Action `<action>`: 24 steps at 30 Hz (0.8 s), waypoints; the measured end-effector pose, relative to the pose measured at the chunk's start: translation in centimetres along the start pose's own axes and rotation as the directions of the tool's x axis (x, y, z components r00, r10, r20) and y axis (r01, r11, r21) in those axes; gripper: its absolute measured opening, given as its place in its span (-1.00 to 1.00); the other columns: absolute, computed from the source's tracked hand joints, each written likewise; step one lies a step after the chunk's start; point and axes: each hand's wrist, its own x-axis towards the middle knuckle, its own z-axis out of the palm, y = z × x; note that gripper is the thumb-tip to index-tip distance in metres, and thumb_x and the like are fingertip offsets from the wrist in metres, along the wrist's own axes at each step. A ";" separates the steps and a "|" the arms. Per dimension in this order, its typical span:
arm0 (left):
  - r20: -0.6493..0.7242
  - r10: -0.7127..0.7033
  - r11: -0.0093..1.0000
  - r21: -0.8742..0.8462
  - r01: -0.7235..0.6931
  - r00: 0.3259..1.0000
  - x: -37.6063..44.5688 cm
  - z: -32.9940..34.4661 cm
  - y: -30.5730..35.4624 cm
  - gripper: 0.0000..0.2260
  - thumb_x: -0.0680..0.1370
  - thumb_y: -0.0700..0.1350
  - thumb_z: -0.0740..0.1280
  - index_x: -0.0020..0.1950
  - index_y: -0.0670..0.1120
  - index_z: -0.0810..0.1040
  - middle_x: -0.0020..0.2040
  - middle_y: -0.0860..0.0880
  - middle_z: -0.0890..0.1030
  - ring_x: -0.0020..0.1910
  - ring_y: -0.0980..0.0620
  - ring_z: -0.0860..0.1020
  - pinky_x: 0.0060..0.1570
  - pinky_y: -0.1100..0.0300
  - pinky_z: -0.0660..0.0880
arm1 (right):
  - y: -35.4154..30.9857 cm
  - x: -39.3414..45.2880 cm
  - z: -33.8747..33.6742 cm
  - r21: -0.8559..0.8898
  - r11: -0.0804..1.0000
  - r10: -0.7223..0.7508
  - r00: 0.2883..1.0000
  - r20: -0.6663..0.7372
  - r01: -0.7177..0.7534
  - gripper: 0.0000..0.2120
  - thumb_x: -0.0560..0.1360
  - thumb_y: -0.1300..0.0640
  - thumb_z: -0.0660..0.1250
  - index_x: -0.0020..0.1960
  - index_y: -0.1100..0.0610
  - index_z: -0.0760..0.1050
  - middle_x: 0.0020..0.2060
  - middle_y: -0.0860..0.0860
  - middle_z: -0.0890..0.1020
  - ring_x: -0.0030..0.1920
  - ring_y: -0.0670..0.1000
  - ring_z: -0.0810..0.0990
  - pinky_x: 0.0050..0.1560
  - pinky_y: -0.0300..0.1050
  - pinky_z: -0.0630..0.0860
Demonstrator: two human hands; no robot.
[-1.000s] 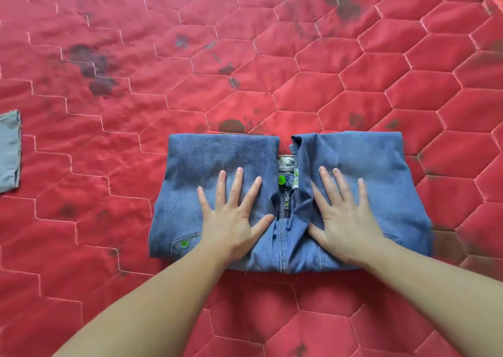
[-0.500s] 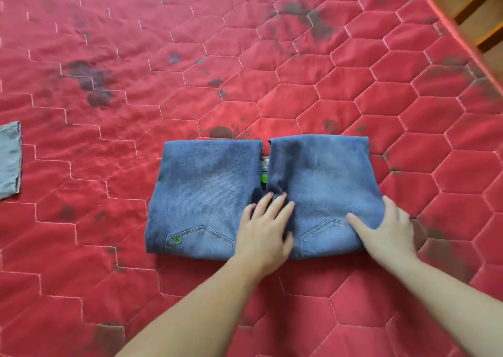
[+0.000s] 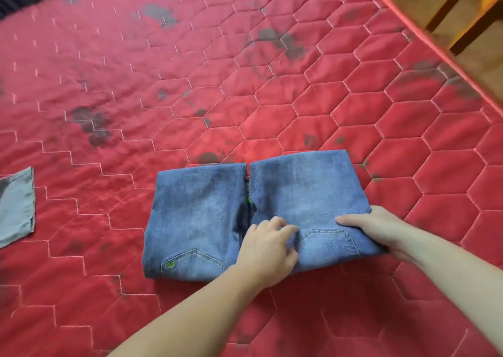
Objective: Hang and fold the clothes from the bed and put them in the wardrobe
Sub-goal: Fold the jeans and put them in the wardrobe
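Observation:
A pair of blue jeans (image 3: 201, 215) lies folded into a short, wide stack on the red quilted bed (image 3: 272, 98), back pockets facing up near the front edge. My left hand (image 3: 268, 245) rests on the centre seam with its fingers curled into the denim. At the stack's right edge is my right hand (image 3: 373, 226), thumb on top and fingers tucked under the fabric. A green button shows in the gap between the two halves.
A grey garment (image 3: 16, 207) lies flat at the left border of the bed. The bed's right edge (image 3: 446, 65) runs diagonally at the upper right, with wooden chair legs (image 3: 462, 11) on the floor beyond it.
Both hands were pressed flat on the jeans with the zip showing. The left hand has since slid to the centre seam and curled, and the right hand has gone to the right edge.

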 end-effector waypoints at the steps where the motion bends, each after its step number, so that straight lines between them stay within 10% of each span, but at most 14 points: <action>1: -0.038 -0.023 1.000 0.008 0.023 0.999 0.5 -0.1 0.8 -0.65 0.46 0.00 0.26 0.24 0.07 0.55 0.19 0.03 0.54 0.06 -0.08 0.53 0.06 0.03 0.35 | -0.9 0.0 -0.2 -0.013 1.000 -0.019 1.000 0.010 0.020 -0.82 0.38 0.21 0.51 -0.04 0.19 0.61 -0.21 0.02 0.72 -0.19 0.00 0.69 -0.14 -0.13 0.57; 5: 0.056 -0.182 0.958 -0.216 0.190 0.982 3.8 -0.8 4.5 -0.59 0.56 0.14 0.16 0.41 0.12 0.39 0.40 0.07 0.42 0.30 -0.04 0.45 0.28 0.01 0.28 | -2.0 -0.1 -0.8 -0.136 0.988 -0.076 0.997 -0.012 0.074 -0.83 0.40 0.22 0.47 -0.02 0.13 0.58 -0.16 -0.02 0.67 -0.17 -0.04 0.63 -0.20 -0.16 0.48; 8: 0.360 -0.276 0.678 -0.584 0.446 0.891 6.4 -1.7 7.0 -0.44 0.58 0.23 0.17 0.53 0.07 0.21 0.53 0.02 0.25 0.48 0.02 0.26 0.45 0.07 0.17 | -1.5 -1.0 -1.7 -0.224 0.971 -0.105 0.992 -0.073 0.086 -0.85 0.40 0.22 0.44 -0.10 0.04 0.52 -0.14 -0.04 0.65 -0.18 -0.05 0.59 -0.23 -0.18 0.43; 14: 0.585 -0.140 0.231 -0.766 0.601 0.799 5.4 -5.8 8.0 -0.33 0.36 0.49 0.20 0.41 0.24 0.34 0.49 0.12 0.29 0.46 0.00 0.28 0.35 -0.15 0.21 | -4.3 -5.5 0.9 -0.347 0.917 -0.232 0.970 -0.070 0.194 -0.71 0.38 0.12 0.40 0.04 -0.03 0.38 -0.12 -0.09 0.61 -0.04 0.04 0.61 -0.14 -0.06 0.44; 17: 0.579 -0.107 0.043 -0.810 0.585 0.808 4.1 -8.6 4.7 -0.41 0.20 0.41 0.36 0.12 0.13 0.60 0.19 0.01 0.58 0.20 -0.05 0.55 0.25 -0.07 0.39 | -7.5 -8.2 5.8 -0.439 0.857 -0.297 0.955 0.007 0.270 -0.50 0.37 0.02 0.38 0.24 -0.02 0.27 0.01 -0.01 0.62 0.10 0.14 0.60 -0.01 0.01 0.49; 20: 0.483 -0.151 0.029 -0.870 0.492 0.862 2.3 -11.4 -0.4 -0.74 0.30 0.16 0.46 -0.29 -0.03 0.61 -0.32 -0.04 0.60 -0.35 0.01 0.59 -0.29 0.25 0.51 | -9.7 -9.9 11.5 -0.396 0.822 -0.382 0.912 0.148 0.408 -0.28 0.35 -0.02 0.35 0.42 -0.02 0.10 0.10 0.04 0.63 0.13 0.15 0.60 0.11 0.09 0.52; 24: 0.472 -0.355 -0.013 -0.865 0.501 0.807 -1.3 -12.0 -8.4 -0.81 0.47 -0.11 0.41 -0.34 -0.09 0.68 -0.32 -0.10 0.67 -0.40 -0.05 0.63 -0.39 0.20 0.57 | -10.3 -11.1 17.3 -0.151 0.863 -0.397 0.833 0.386 0.481 -0.45 0.36 -0.11 0.40 0.24 -0.17 0.19 -0.25 -0.15 0.62 -0.23 -0.18 0.59 -0.17 -0.17 0.50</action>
